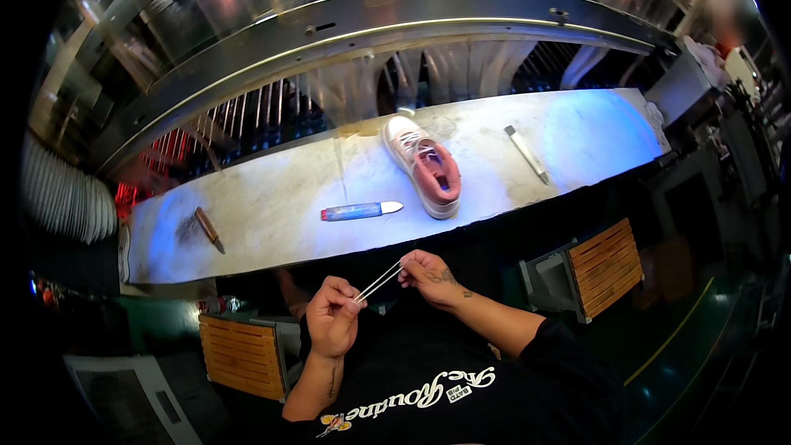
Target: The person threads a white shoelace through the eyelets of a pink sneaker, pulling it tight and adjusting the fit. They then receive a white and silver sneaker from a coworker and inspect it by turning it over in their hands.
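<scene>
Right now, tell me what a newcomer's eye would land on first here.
First, the pink and white shoe lying on the long pale workbench, near its middle. Next, the white lace stretched taut between the left hand and right hand, below the bench's near edge. A blue-handled tool lies just left of the shoe.

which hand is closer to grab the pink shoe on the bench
Right. The right hand sits almost straight below the shoe; the left hand is lower and further left. Both pinch the lace.
</scene>
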### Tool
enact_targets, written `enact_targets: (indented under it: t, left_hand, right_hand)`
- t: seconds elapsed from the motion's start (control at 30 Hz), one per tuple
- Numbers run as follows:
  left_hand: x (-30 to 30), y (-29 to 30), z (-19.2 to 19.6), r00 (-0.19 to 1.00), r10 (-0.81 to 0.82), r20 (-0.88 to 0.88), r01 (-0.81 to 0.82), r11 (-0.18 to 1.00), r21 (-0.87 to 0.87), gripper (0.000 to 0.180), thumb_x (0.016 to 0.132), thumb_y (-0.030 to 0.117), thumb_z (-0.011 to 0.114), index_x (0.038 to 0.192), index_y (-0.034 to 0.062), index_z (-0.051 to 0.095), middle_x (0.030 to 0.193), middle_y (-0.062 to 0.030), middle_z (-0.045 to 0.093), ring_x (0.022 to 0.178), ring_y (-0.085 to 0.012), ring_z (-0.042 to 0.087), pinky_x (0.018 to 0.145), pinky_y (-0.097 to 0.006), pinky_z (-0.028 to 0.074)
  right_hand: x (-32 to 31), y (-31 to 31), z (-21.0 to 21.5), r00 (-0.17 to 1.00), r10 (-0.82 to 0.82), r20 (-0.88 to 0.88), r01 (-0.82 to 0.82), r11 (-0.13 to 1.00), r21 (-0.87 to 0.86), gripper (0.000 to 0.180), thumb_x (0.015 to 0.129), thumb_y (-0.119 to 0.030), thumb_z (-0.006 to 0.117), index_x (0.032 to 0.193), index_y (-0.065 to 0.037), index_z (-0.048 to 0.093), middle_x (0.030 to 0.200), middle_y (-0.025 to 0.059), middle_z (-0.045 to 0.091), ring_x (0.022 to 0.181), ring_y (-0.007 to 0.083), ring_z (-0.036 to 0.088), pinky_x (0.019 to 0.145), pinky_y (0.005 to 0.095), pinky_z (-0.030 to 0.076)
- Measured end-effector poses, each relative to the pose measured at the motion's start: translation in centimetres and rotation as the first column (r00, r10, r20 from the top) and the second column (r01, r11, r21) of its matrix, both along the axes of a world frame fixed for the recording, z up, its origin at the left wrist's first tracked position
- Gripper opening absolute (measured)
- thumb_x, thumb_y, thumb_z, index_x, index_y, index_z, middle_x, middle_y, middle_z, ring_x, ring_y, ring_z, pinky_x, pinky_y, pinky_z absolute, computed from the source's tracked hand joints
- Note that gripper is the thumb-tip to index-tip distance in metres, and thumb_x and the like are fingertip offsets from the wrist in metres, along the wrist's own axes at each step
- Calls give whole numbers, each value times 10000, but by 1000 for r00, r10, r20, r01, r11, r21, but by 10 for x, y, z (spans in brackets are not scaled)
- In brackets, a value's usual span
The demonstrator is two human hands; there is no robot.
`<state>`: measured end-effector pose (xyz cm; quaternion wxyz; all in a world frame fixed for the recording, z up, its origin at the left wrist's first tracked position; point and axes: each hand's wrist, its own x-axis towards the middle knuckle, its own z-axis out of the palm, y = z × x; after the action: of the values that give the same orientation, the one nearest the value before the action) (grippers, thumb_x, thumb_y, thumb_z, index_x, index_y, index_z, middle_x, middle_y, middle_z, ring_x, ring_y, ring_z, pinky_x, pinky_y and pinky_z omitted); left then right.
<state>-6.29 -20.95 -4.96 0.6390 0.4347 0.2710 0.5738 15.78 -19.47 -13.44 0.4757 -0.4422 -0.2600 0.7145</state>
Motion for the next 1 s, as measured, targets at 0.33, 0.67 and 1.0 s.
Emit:
enact_targets:
  t: [0.33,0.67,1.0]
  left_hand:
    - [13,-1,30,960,-94,-263,149,969,198,200,931,37,790,896,22,593,1065,-108,549,859,-157,612,781,-288,543]
    - [24,-9,30,496,-104,-862,648,705,287,187,825,70,854,858,11,679,1029,-120,590,823,-254,636,697,-334,550]
    - [34,3,9,319,543,-777,796,292,531,153,839,180,723,919,50,708,1135,-148,645,1077,-287,650,797,-372,485]
  right_hand:
    - [6,0,10,1000,-22,-7,22,1000,-10,186,1075,-241,634,1025,-62,645,871,28,665,775,122,639,732,263,529]
    - [45,7,58,970,-64,235,38,993,111,188,1069,-221,645,1020,-41,664,878,19,671,784,96,626,751,264,533]
    - [46,-9,143,937,-34,348,-86,942,323,174,1072,-193,653,1026,-25,658,896,9,662,820,68,605,761,256,521]
